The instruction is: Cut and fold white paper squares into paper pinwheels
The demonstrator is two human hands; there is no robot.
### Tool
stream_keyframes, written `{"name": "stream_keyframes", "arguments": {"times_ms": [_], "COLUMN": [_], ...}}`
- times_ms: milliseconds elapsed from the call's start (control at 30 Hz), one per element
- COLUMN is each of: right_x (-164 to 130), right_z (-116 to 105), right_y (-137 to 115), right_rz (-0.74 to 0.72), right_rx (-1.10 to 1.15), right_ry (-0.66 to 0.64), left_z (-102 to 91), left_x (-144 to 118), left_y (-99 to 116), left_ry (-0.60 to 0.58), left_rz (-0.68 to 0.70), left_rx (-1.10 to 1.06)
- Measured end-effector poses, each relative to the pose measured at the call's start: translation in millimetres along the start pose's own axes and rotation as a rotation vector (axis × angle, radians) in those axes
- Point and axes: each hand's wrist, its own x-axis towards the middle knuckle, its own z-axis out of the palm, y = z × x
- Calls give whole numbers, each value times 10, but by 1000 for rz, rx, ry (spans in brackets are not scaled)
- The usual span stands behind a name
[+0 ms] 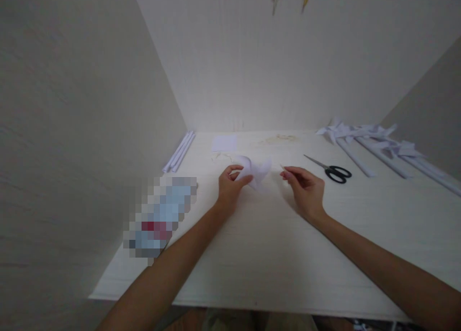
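Note:
My left hand (229,188) grips a folded white paper shape (254,171) a little above the white desk (273,244), thumb and fingers closed on its left part. My right hand (304,188) is just to the right of the paper, its thumb and forefinger pinched together on something thin and small that I cannot make out. The two hands are a short gap apart.
Black-handled scissors (330,170) lie right of my right hand. Several white paper pinwheels on rolled sticks (374,146) are piled at the back right. Rolled paper sticks (179,151) lie along the left wall, a small paper square (224,143) at the back, a blurred object (160,216) at left.

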Motion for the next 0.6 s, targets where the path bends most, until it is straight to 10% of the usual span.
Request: {"name": "stream_keyframes", "arguments": {"times_ms": [600], "right_x": [-66], "right_z": [45], "right_y": [-128], "right_rz": [-470], "right_rx": [-395], "right_ry": [-359], "left_z": [59], "left_x": [-67], "left_y": [5], "left_ry": [-47], "left_rz": [70], "left_rx": [138]}}
